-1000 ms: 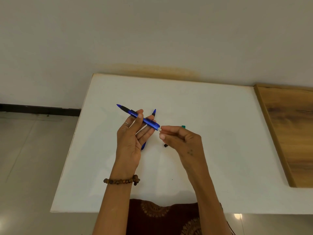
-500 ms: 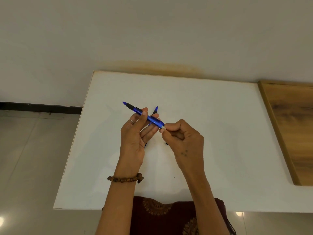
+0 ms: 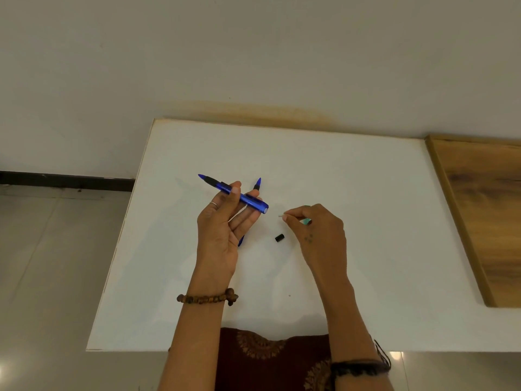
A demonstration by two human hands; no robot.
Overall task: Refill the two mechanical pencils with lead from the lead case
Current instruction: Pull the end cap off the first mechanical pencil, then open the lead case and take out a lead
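Head view: left hand [image 3: 222, 221] grips one blue pencil [image 3: 234, 194] aloft, rear end open; second pencil [image 3: 257, 184] lies on the table [image 3: 366, 221] beneath. Right hand [image 3: 315, 230] pinches a small white plug [image 3: 280, 215]. Black cap [image 3: 279, 237] sits loose; risk: a nudge rolls it away.

Dim, flat indoor light, warm-grey cast overall. White table [image 3: 352, 170] reads dull grey-white, no blown highlights on it. Shadows soft and faint: diffuse patches under the left hand [image 3: 222, 221] and the right hand [image 3: 315, 230], no hard edges. 2 small glare spots on the glossy floor [image 3: 42, 277], 1 at the bottom-left edge, 1 below the table's near edge at right. Wide-angle distortion: table edges splay outward, skirting line bows slightly. Focus soft everywhere, compression smear on the wall [image 3: 253, 46]; small parts lack detail.
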